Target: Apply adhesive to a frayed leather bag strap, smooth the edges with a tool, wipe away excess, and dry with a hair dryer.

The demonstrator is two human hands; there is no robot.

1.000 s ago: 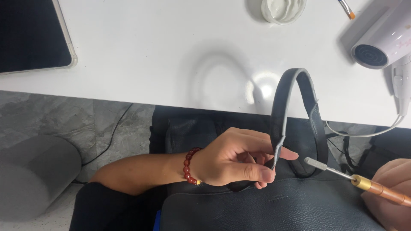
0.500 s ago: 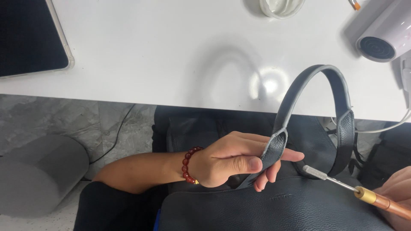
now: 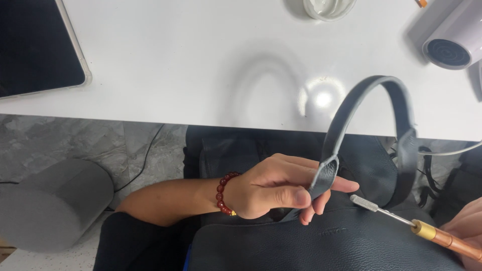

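Lying nearest the camera, a black leather bag [image 3: 321,246] rests across the person's lap, its pebbled surface filling the lower edge of the view. Just above it the left hand [image 3: 273,189], with a red bead bracelet [image 3: 223,193] at the wrist, pinches the lower end of the bag's dark grey strap handle [image 3: 374,115] between thumb and fingers, clenched firmly on the leather tab. From that pinch the handle arches upward over the table edge and curves back down on the right side toward the bag. At the lower right corner the right hand [image 3: 467,228] is only partly in view; it grasps a wooden-handled tool [image 3: 401,218] with a brass collar and a thin metal shaft, whose knurled tip sits just beside the handle's base, near the left fingertips. Beyond the lap, a grey rounded object [image 3: 50,206] stands on the stone-patterned floor at the left. Farther off, the white table [image 3: 201,65] carries a dark tablet [image 3: 35,45] at left, a small white dish [image 3: 329,7] at the top edge, and a pale hair dryer [image 3: 452,40] at the right.
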